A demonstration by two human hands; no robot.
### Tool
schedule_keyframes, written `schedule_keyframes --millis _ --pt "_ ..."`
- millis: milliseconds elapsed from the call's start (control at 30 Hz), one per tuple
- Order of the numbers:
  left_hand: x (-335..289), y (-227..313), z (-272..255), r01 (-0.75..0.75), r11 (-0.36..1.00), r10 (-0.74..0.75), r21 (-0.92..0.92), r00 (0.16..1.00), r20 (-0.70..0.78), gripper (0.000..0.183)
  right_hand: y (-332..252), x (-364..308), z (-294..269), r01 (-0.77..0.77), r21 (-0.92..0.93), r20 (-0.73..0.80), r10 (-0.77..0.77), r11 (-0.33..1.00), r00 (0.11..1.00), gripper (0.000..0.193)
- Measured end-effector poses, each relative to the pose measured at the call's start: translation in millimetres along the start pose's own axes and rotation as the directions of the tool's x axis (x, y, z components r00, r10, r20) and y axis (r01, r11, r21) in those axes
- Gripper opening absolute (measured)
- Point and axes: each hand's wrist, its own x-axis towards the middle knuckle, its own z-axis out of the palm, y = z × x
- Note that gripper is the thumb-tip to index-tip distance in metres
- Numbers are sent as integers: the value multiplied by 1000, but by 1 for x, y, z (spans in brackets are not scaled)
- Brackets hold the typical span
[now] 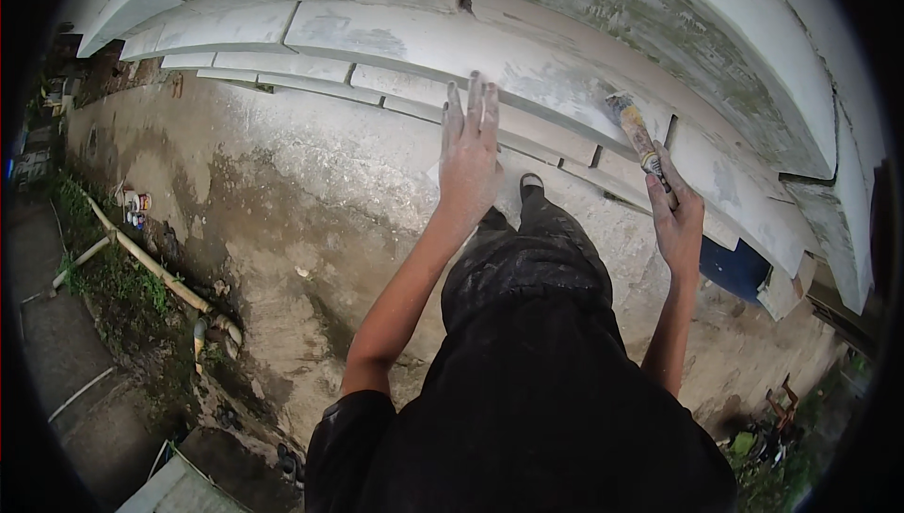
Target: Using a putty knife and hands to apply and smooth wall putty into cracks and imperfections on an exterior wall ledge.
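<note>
My right hand (678,221) is closed round the handle of a worn paintbrush (633,127). Its dark, caked bristles lie at or just over the face of a long white panel (556,89); contact is hard to tell. Pale dust coats my left hand (468,160), which has its fingers stretched out and nothing in it. Those fingertips reach the lower edge of the same panel and seem to rest against it. Grey smears and scraped patches mark the panel's surface.
More white panels with dark gaps between them run below, and a broad white ledge (603,4) curves above. Under me is stained concrete ground (311,202). Pale pipes (155,268) cross greenery at left, near small containers (137,204). A blue panel (734,268) shows at right.
</note>
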Motion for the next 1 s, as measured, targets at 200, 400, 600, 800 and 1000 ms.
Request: schedule_keyframes --millis 200,400,600,800,1000 --pt "21 73 50 -314 948 318 -57 943 94 82 -12 -5 7 -10 38 -37 12 999 999 44" --pt "34 -8 7 -65 987 63 147 998 20 81 -7 -12 12 11 64 -25 -9 998 1000 45" --pt "-26 -151 -33 432 850 -400 302 902 -164 85 -16 -4 32 129 69 76 -135 989 988 46" --pt "-38 -58 -34 299 954 -295 31 951 -96 87 -40 0 70 376 43 74 -378 926 923 50" --pt "-60 17 -22 13 997 -8 -79 998 67 88 -60 -3 94 359 57 316 -358 932 879 49"
